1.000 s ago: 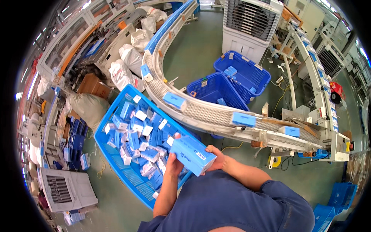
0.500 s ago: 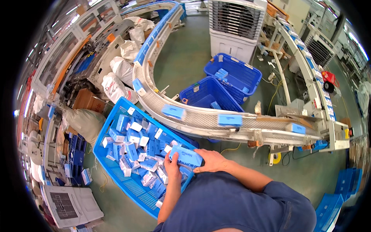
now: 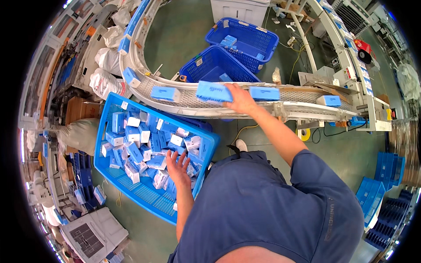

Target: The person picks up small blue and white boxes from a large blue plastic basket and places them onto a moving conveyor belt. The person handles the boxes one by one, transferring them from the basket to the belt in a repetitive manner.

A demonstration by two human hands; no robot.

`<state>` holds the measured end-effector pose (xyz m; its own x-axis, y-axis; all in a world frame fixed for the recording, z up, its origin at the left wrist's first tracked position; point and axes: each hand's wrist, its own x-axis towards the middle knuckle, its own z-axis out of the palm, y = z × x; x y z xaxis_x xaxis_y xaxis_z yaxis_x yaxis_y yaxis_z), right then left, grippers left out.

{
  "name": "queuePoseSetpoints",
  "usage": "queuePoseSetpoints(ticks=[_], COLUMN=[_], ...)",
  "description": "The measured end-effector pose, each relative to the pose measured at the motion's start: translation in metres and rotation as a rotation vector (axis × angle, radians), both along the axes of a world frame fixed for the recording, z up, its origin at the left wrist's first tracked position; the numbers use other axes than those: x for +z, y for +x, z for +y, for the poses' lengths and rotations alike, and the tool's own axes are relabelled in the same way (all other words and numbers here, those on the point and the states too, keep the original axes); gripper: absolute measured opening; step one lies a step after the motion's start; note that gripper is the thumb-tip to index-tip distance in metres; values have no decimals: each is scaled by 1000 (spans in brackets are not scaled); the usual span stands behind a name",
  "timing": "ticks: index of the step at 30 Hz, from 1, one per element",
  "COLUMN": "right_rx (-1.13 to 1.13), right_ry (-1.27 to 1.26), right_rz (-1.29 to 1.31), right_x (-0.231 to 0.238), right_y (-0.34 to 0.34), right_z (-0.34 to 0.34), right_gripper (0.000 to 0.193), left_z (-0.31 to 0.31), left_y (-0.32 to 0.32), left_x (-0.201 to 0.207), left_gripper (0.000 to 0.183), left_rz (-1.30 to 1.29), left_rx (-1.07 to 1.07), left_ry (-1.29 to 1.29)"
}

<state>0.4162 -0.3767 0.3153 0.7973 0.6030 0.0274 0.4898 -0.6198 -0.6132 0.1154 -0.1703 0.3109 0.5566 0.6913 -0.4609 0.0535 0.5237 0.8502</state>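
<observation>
My right hand [image 3: 240, 100] grips a light-blue carton [image 3: 214, 92] by its right end, over the curved conveyor [image 3: 298, 95]. Whether the carton touches the belt, I cannot tell. One blue-and-white carton [image 3: 165, 94] lies on the belt to its left, and another carton [image 3: 264, 93] lies to its right. My left hand [image 3: 177, 168] is open, fingers spread and holding nothing, above the large light-blue basket [image 3: 127, 186]. A jumbled pile of blue-and-white cartons [image 3: 135, 151] fills much of that basket.
Two dark-blue baskets [image 3: 206, 70] with a few cartons stand beyond the conveyor. White sacks [image 3: 105, 82] line its left side. A grey-white machine casing [image 3: 94, 234] sits at the lower left, and blue bins [image 3: 370, 197] stand at the right.
My right hand has carried the carton from above the basket forward to the conveyor. My left hand has let go of it and opened. The view has tilted downward.
</observation>
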Motion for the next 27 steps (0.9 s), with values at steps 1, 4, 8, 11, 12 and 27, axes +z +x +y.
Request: queuePoseSetpoints(ticks=[1,4,8,11,12,27], right_rx=[-16,-13,-3,79,106,-46], right_ry=[-42,-147,-102,18,71,-384], right_rz=[8,23,20,51,58,225], right_x=[-4,-25,-35,-20,-16,-50], right_y=[10,24,9,-25,-37,-169], right_z=[-2,2,23,29,28,-100], right_gripper=[69,66,53,42,38,26], left_z=[3,8,20,34,42,313], left_y=[-3,-10,-26,-47,-50,-83], left_x=[-2,-8,-13,-31,-42,-202], left_gripper=[66,63,61,59,58,97], left_rz=[-4,-8,11,92,126,808], left_rx=[2,15,48,118,142,90], left_ry=[-9,-25,-40,-49,-51,746])
